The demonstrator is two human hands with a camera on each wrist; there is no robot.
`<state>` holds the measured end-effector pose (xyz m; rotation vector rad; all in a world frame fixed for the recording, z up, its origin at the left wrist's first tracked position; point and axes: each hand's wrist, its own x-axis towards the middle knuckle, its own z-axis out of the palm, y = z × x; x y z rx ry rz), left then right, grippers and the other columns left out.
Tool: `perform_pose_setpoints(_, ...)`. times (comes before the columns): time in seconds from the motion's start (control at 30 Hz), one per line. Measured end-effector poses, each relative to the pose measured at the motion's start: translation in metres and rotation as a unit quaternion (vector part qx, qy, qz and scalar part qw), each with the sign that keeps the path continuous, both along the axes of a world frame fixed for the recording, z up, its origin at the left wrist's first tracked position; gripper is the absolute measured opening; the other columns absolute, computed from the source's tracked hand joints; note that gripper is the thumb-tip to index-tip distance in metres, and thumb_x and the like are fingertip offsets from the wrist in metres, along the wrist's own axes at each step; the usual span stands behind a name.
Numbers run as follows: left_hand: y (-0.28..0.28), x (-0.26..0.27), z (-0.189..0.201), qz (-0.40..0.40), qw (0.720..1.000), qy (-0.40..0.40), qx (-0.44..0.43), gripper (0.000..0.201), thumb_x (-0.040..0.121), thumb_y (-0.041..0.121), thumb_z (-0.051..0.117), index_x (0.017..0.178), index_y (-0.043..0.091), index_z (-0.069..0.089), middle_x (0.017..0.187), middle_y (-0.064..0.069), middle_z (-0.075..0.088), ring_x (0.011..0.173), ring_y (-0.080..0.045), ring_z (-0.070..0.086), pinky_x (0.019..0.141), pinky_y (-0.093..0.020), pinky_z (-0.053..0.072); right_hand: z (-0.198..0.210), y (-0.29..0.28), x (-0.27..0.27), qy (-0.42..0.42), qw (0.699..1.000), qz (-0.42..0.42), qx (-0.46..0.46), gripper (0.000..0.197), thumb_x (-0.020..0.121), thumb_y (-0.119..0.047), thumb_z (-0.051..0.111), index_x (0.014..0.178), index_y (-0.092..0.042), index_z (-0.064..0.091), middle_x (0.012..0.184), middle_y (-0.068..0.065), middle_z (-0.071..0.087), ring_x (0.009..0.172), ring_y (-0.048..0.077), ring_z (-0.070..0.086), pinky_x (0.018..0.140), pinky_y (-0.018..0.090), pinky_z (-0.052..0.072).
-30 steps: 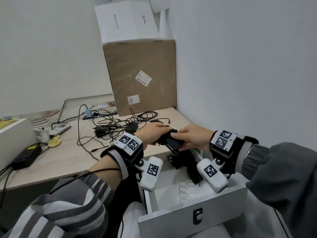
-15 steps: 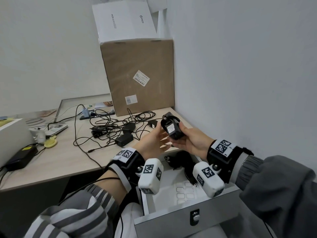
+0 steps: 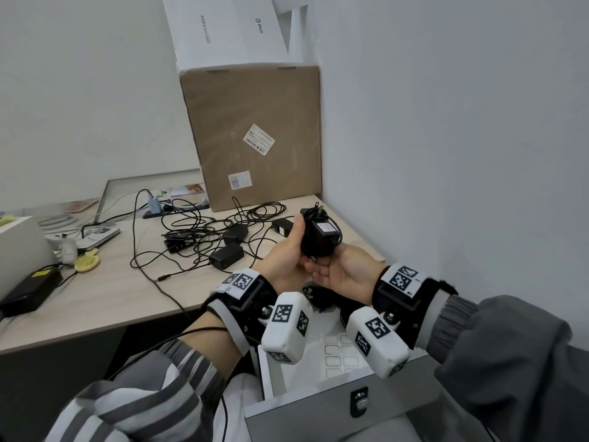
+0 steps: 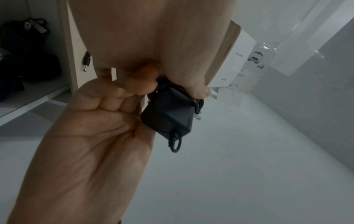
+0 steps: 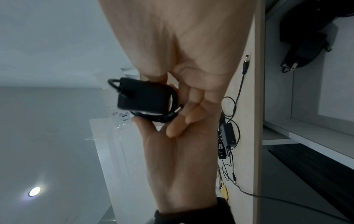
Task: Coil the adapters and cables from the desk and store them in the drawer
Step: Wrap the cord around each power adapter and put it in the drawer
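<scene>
A black plug adapter (image 3: 320, 232) with its cable wound round it is held upright over the desk's right end, prongs up. My left hand (image 3: 288, 250) grips its left side, thumb lying along it. My right hand (image 3: 342, 269), palm up, cups it from below with curled fingers. In the left wrist view the adapter (image 4: 168, 112) sits between both hands; the right wrist view shows the adapter (image 5: 143, 97) the same way. The open white drawer (image 3: 318, 406) is below, with black coiled adapters (image 3: 322, 298) at its back. More loose adapters and tangled cables (image 3: 207, 231) lie on the desk (image 3: 111, 298).
A tall cardboard box (image 3: 255, 138) with a white box (image 3: 223, 30) on top stands at the desk's back right, against the wall. A large black power brick (image 3: 30, 291) and a yellow object (image 3: 86, 263) lie at the left. A lock (image 3: 360, 403) sits in the drawer front.
Both hands have lifted the wound adapter from just above the drawer up over the desk edge and turned it upright. My left hand has closed back onto it.
</scene>
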<state>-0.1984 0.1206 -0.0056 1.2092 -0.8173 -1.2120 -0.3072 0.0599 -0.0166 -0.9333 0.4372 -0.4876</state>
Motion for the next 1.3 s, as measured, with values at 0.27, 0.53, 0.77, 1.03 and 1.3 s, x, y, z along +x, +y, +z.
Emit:
perform_pose_setpoints(0.27, -0.009, 0.027, -0.01, 0.051, 0.999, -0.013, 0.012, 0.044, 0.098, 0.049, 0.04, 0.102, 0.011, 0.062, 0.094, -0.004, 0.064, 0.083, -0.015, 0.059, 0.078, -0.027, 0.049, 0.002, -0.02, -0.006, 0.087, 0.986, -0.096, -0.109, 0.035, 0.096, -0.04, 0.049, 0.098, -0.006, 0.059, 0.08, 0.012, 0.065, 0.058, 0.013, 0.061, 0.05, 0.02, 0.05)
perform_pose_setpoints(0.53, -0.015, 0.012, -0.027, 0.06, 0.995, -0.019, 0.081, 0.048, 0.093, 0.041, 0.057, 0.116, -0.001, 0.06, 0.096, -0.016, 0.068, 0.071, -0.019, 0.068, 0.054, -0.022, 0.054, -0.019, -0.028, -0.013, 0.253, 0.915, -0.11, -0.295, 0.029, 0.09, -0.035, 0.063, 0.072, -0.012, 0.061, 0.081, 0.014, 0.068, 0.061, 0.013, 0.061, 0.058, 0.019, 0.048)
perform_pose_setpoints(0.77, -0.025, 0.007, -0.045, 0.076, 0.987, -0.019, 0.14, 0.032, 0.09, 0.034, 0.064, 0.094, 0.002, 0.061, 0.068, -0.008, 0.068, 0.053, -0.015, 0.065, 0.042, -0.019, 0.048, -0.026, -0.031, -0.027, 0.294, 0.887, -0.099, -0.342, 0.033, 0.087, -0.038, 0.066, 0.066, -0.013, 0.059, 0.078, 0.015, 0.068, 0.065, 0.017, 0.061, 0.055, 0.019, 0.044)
perform_pose_setpoints(1.03, -0.029, -0.002, -0.08, 0.124, 0.966, -0.026, 0.226, 0.024, 0.09, 0.023, 0.064, 0.088, 0.0, 0.058, 0.069, -0.014, 0.065, 0.054, -0.023, 0.061, 0.039, -0.025, 0.048, -0.044, -0.034, -0.049, 0.415, 0.828, 0.042, -0.374, 0.021, 0.092, -0.035, 0.058, 0.094, -0.015, 0.063, 0.101, 0.01, 0.071, 0.08, 0.015, 0.065, 0.061, 0.02, 0.045)
perform_pose_setpoints(1.3, -0.058, 0.007, -0.139, 0.108, 0.947, -0.044, 0.3, 0.04, 0.089, 0.03, 0.065, 0.108, -0.005, 0.059, 0.098, -0.02, 0.066, 0.078, -0.03, 0.062, 0.081, -0.042, 0.053, -0.059, -0.041, -0.069, 0.533, 0.718, 0.142, -0.424, 0.035, 0.093, -0.029, 0.056, 0.116, -0.005, 0.066, 0.113, 0.005, 0.068, 0.089, 0.014, 0.064, 0.058, 0.017, 0.04)
